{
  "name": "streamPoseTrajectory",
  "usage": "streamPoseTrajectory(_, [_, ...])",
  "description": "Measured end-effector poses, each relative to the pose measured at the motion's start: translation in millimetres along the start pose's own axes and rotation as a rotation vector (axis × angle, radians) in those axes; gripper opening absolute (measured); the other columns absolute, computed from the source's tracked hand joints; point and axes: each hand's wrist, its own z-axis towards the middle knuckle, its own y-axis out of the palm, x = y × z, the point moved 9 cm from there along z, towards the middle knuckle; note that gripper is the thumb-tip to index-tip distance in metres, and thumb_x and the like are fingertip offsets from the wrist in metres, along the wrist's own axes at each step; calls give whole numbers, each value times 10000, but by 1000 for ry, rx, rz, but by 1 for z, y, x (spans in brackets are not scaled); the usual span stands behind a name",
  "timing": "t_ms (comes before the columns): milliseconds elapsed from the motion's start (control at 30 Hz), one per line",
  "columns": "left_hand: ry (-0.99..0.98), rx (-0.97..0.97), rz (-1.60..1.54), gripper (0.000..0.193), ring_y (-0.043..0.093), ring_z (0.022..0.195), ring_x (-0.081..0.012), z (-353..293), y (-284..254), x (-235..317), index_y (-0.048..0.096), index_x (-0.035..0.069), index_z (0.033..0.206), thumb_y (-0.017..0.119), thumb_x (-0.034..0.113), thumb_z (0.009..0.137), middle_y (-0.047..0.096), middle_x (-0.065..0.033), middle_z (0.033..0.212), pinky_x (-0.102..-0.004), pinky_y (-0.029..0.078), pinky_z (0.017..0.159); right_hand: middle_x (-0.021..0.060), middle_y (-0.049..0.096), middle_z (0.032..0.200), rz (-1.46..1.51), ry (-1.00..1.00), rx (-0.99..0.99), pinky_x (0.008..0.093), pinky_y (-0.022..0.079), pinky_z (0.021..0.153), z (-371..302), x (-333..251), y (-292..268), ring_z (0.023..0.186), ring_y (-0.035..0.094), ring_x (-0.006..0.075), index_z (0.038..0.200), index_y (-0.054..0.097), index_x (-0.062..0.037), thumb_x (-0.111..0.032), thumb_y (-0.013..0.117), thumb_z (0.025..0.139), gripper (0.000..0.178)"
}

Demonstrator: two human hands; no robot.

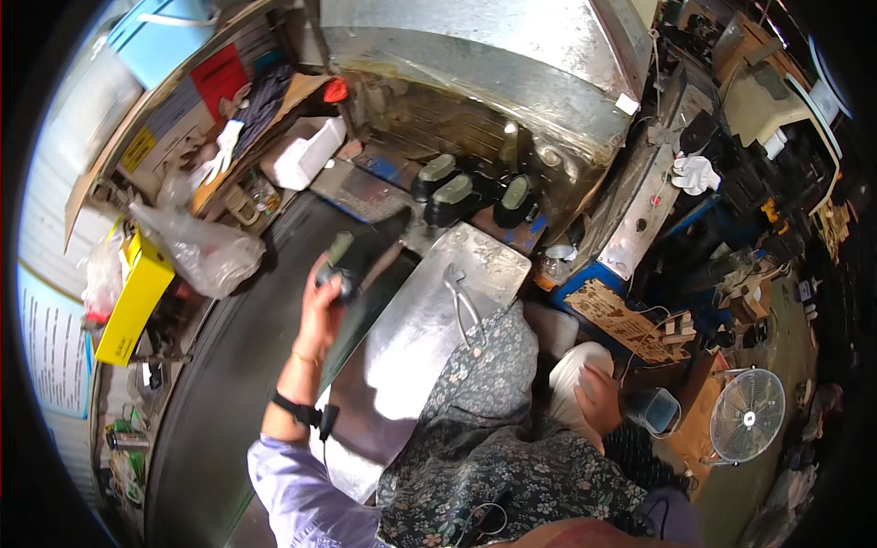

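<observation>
My left hand (322, 294) is raised over the dark conveyor belt (228, 393), its fingers closed round a black shoe (342, 283). A greenish block like a shoe last sticks up from the shoe, and motion blurs its outline. Low on the right, my right hand (598, 399) rests with fingers spread on a rounded white cloth-like surface (574, 370) by my lap. A pair of metal pincers (457, 285) lies on the metal work plate (402, 338), its handles reaching a flowered apron (493, 411). Several black shoes with green tops (449, 203) stand beyond the plate.
A large metal hood (484, 55) rises behind the shoes. On the left are a shelf with a yellow box (137, 297) and a clear plastic bag (206, 251). A round fan (747, 417) and a small bluish container (655, 409) stand on the right.
</observation>
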Motion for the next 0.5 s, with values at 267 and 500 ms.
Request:
streamPoseTrajectory(267, [68,-87,974,833,604,1150,-266,284,18,-75,441,50,1437,829,67,700,626,-128,1273,-342,460,1007,159,625,1187,-261,172,190,475,466,898,-72,19,-5,1042,566,383,1042,670,-43,-33,697,750,294])
streamPoseTrajectory(500, [105,407,945,692,555,1237,-367,276,46,-148,385,-93,1407,714,149,849,573,-260,1321,-391,425,1051,116,646,1167,-259,270,217,452,472,878,-67,9,-11,1005,577,351,1021,684,-58,-63,714,747,276])
